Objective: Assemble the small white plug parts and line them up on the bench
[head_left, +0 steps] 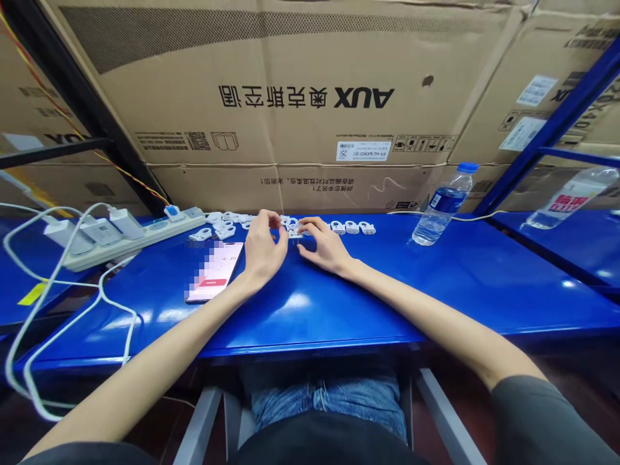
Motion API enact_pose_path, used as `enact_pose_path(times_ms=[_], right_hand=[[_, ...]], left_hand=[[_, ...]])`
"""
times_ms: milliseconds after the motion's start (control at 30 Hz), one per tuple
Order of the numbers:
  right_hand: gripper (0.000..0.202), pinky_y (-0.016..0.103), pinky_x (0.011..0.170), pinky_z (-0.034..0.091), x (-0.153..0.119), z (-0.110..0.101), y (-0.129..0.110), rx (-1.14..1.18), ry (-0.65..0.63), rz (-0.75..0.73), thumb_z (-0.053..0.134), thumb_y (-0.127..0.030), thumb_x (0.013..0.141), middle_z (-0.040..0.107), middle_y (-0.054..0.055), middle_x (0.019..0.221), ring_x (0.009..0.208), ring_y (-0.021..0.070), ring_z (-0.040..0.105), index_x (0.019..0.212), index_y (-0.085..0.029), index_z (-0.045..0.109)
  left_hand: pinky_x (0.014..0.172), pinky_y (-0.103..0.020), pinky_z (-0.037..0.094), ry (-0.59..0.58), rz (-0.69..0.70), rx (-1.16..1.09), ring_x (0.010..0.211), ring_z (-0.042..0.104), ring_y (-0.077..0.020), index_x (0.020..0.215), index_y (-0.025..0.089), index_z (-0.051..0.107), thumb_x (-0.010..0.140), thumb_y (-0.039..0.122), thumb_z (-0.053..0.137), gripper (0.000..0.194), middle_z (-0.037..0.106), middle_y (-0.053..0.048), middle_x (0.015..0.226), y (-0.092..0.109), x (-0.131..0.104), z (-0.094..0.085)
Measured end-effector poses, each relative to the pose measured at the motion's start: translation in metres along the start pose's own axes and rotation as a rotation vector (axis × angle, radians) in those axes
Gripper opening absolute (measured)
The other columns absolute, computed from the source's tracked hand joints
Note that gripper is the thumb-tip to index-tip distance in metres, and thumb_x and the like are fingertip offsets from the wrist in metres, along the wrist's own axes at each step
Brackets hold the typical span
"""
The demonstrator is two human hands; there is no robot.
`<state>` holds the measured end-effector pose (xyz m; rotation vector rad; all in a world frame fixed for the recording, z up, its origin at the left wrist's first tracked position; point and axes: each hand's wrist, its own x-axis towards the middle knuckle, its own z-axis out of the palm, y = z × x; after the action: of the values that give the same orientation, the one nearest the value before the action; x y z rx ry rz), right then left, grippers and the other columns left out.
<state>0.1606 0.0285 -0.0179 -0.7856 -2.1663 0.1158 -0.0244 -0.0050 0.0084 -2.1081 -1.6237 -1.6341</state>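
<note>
1. In the head view, a small white part [294, 234] with thin metal pins is at the centre of the frame, between the two hands, above the blue table [378, 290].
2. The left hand [265, 250] is just beside this part, its fingers bent and the thumb near them. I cannot tell if they are clamped on it, because the fingers hide the contact.
3. The right hand [325, 247] comes from the other side, with thumb and forefinger apart and their tips near the part. Whether they press on it, I cannot tell.
4. The step in hand seems to be fine handling of this one part. In my judgement, the next move calls for a steady fingertip hold and careful alignment of the pins.
5. Left of centre lies a loose group of white pieces [225, 228]; right of centre, further pieces [352, 227] lie in a row.
6. About containers: a tilted-looking clear bottle [434, 216], with blue cap, is at right of centre and seems to hold clear liquid. Another bottle [542, 216] is at the right edge; its content is not sure.
7. The large carton [290, 39] fills the upper frame; its inside is hidden.
</note>
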Motion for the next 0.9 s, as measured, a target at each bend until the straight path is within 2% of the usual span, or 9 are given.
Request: enact_pose_path(times_ms=[200, 367, 433, 600, 767, 900], right_hand=[[0.024, 0.040, 0.107, 0.054, 0.032, 0.023, 0.005, -0.001, -0.013, 0.125, 0.067, -0.024, 0.090, 0.057, 0.013, 0.143, 0.126, 0.0259, 0.063, 0.113, -0.020, 0.065], [0.023, 0.042, 0.107, 0.054, 0.053, 0.039, 0.007, -0.037, -0.070, 0.172, 0.069, -0.024, 0.089, 0.055, 0.015, 0.146, 0.126, 0.0271, 0.064, 0.111, -0.019, 0.068], [0.021, 0.047, 0.114, 0.049, 0.057, 0.044, 0.008, -0.059, -0.087, 0.180, 0.071, -0.025, 0.088, 0.056, 0.016, 0.146, 0.131, 0.0294, 0.061, 0.108, -0.018, 0.070], [0.017, 0.056, 0.130, 0.022, 0.055, 0.047, 0.010, -0.125, -0.111, 0.192, 0.073, -0.029, 0.087, 0.060, 0.016, 0.143, 0.138, 0.0296, 0.056, 0.100, -0.019, 0.074], [0.017, 0.061, 0.129, 0.021, 0.050, 0.046, 0.013, -0.121, -0.095, 0.201, 0.073, -0.033, 0.086, 0.061, 0.014, 0.142, 0.138, 0.0293, 0.056, 0.098, -0.021, 0.076], [0.021, 0.060, 0.130, 0.018, 0.050, 0.045, 0.014, -0.123, -0.107, 0.171, 0.072, -0.035, 0.087, 0.059, 0.015, 0.143, 0.140, 0.0291, 0.054, 0.102, -0.020, 0.076]], left_hand=[[0.090, -0.044, 0.052, 0.104, -0.008, 0.044, 0.098, 0.059, -0.0258, 0.101, 0.022, 0.049, 0.085, 0.014, 0.055, 0.019, 0.061, -0.009, 0.102, 0.005, -0.001, -0.002], [0.094, -0.048, 0.052, 0.134, -0.011, 0.056, 0.103, 0.057, -0.0274, 0.103, 0.023, 0.048, 0.084, 0.015, 0.054, 0.021, 0.058, -0.010, 0.106, 0.007, -0.001, -0.004], [0.094, -0.046, 0.052, 0.146, -0.008, 0.059, 0.104, 0.057, -0.0273, 0.104, 0.023, 0.048, 0.084, 0.015, 0.054, 0.023, 0.058, -0.010, 0.106, 0.006, -0.001, -0.004], [0.096, -0.043, 0.052, 0.141, -0.016, 0.052, 0.104, 0.057, -0.0256, 0.108, 0.021, 0.048, 0.086, 0.013, 0.056, 0.024, 0.059, -0.009, 0.106, 0.006, -0.002, -0.004], [0.097, -0.045, 0.051, 0.124, -0.022, 0.048, 0.107, 0.057, -0.0266, 0.110, 0.020, 0.049, 0.088, 0.014, 0.055, 0.024, 0.059, -0.010, 0.108, 0.005, -0.003, -0.003], [0.098, -0.047, 0.051, 0.099, -0.024, 0.064, 0.108, 0.057, -0.0274, 0.111, 0.020, 0.049, 0.090, 0.017, 0.054, 0.021, 0.060, -0.011, 0.109, 0.003, -0.005, -0.002]])
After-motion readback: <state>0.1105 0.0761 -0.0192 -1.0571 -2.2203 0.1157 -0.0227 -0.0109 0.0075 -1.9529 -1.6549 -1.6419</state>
